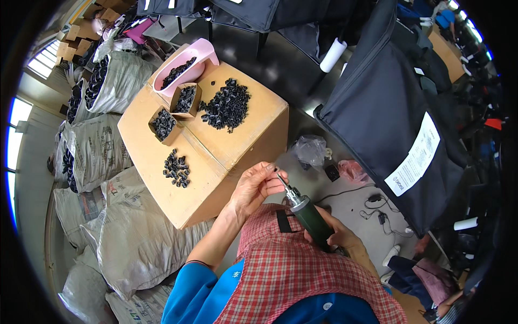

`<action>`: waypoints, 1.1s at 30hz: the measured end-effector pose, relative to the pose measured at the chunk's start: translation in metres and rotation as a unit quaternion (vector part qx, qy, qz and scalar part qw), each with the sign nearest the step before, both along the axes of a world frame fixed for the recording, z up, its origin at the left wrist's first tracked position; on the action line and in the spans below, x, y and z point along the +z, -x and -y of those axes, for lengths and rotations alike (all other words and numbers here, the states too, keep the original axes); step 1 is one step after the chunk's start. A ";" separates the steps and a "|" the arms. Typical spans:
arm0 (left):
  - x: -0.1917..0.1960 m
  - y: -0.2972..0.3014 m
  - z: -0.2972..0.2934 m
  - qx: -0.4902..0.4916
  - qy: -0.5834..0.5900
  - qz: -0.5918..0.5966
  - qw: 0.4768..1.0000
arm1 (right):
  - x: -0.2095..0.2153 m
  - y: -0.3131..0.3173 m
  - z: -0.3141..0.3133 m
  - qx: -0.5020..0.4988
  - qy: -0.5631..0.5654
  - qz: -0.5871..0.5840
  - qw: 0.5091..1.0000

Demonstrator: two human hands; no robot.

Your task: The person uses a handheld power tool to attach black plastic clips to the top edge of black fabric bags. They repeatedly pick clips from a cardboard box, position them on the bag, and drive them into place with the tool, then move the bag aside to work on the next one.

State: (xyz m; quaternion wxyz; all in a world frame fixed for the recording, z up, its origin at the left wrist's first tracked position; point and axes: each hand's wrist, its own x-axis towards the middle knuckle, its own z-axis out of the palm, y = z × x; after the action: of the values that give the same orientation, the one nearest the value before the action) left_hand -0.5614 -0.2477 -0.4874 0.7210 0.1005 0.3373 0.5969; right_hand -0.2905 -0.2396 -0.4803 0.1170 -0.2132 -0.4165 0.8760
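My right hand [339, 236] is wrapped round a dark green electric screwdriver [314, 220], which points up and to the left in front of my apron. Its metal bit [282, 179] reaches my left hand [252, 186]. There, thumb and fingers are pinched together at the bit's tip, on a small dark piece [276, 169] mostly hidden by the fingers. Beyond my hands stands a cardboard box [253, 154]. On its top lie a heap of small black parts [226, 105] and a looser group of black pieces [177, 168].
Two small cardboard trays [185, 100] and a pink scoop-shaped container [205, 51] hold black parts on the box. Stuffed woven sacks [135, 232] stand at left. A large black fabric item [372, 124] rises at right. Cables [380, 208] and plastic bags [311, 150] lie on the floor.
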 end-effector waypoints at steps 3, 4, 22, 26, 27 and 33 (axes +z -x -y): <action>0.006 0.000 -0.001 -0.012 0.004 -0.011 1.000 | 0.000 -0.005 -0.003 0.005 0.004 0.003 1.000; 0.008 0.000 0.000 -0.012 0.007 -0.014 1.000 | 0.000 -0.007 -0.005 0.017 0.008 0.004 1.000; 0.019 -0.006 -0.006 -0.090 0.002 -0.223 0.971 | 0.029 -0.001 -0.003 -0.012 -0.215 0.184 0.959; -0.018 0.063 -0.040 -0.014 -0.054 -0.395 0.917 | 0.017 -0.007 -0.001 -0.042 -0.065 0.122 0.990; -0.049 0.096 -0.057 0.091 0.010 -0.478 0.873 | 0.016 -0.008 0.000 -0.040 -0.069 0.127 0.989; -0.107 0.179 -0.084 0.147 -0.006 -0.867 0.477 | 0.001 -0.012 -0.003 -0.017 -0.150 0.149 0.977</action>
State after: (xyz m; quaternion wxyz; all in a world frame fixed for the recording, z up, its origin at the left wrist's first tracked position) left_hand -0.7404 -0.1636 -0.5940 -0.0369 0.5201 0.7967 0.3056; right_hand -0.2780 -0.2367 -0.4794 0.0990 -0.3288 -0.5523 0.7596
